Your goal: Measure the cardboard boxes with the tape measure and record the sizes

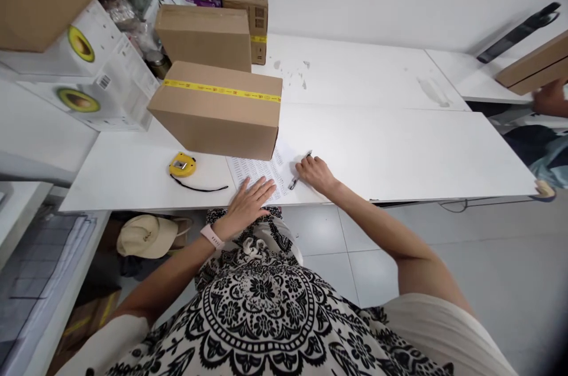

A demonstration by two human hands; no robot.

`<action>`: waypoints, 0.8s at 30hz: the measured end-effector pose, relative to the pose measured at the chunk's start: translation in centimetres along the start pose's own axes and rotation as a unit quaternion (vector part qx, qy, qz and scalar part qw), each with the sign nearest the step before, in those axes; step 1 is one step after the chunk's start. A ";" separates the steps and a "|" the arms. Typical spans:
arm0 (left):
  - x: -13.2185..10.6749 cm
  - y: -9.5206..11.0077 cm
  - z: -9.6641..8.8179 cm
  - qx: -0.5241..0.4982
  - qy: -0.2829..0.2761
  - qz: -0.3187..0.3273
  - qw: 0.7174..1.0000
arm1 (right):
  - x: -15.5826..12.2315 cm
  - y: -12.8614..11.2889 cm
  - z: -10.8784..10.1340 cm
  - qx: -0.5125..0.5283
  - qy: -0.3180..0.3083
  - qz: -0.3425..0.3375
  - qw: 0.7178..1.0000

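White desk (399, 151), with a printed sheet (251, 169) lying flat at the near edge, left of that edge's midpoint. Sheet carries rows of small print, illegible at this size; its far part is hidden by a brown carton (217, 112) with yellow tape along the top.

Left grip (249, 201): bare hand, palm down, fingers straight and a little spread, resting on the sheet's near part; nothing held. Pale pink band (212, 236) on that wrist.

Right grip (315, 176): fingers curled closed around a slim pen (293, 183), just beside the sheet's right side. Pen slants, lower end pointing left and toward the near edge, upper end showing past the knuckles. Cannot tell whether its tip touches anything.

Yellow tape measure (181, 164) sits between the sheet and the desk's near left corner, apart from both hands; its black strap (199, 188) trails along the near edge toward the sheet.

Toward the far left corner: a second carton (204, 38) behind the taped one, and white boxes (118, 89) with avocado pictures.

Beyond the desk's right end: another person's hand (550, 97), blurred, at a long carton (536, 65)
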State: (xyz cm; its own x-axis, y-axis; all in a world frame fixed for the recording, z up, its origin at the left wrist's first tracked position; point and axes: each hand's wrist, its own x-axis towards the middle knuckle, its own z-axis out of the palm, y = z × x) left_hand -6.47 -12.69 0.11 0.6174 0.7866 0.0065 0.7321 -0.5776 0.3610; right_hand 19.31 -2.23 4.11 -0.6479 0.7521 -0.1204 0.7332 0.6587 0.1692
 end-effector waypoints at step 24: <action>4.6 1.5 0.5 0.027 0.119 -0.037 0.992 | 3.5 -5.2 3.0 0.731 0.270 0.210 0.590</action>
State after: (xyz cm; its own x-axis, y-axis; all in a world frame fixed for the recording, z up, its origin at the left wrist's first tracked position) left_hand -2.42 -10.06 0.19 0.4807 0.8529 0.2037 0.7917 -0.5220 0.3175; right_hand 13.87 -2.95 -0.09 -0.0278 0.9992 0.0285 -0.0100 0.0282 -0.9996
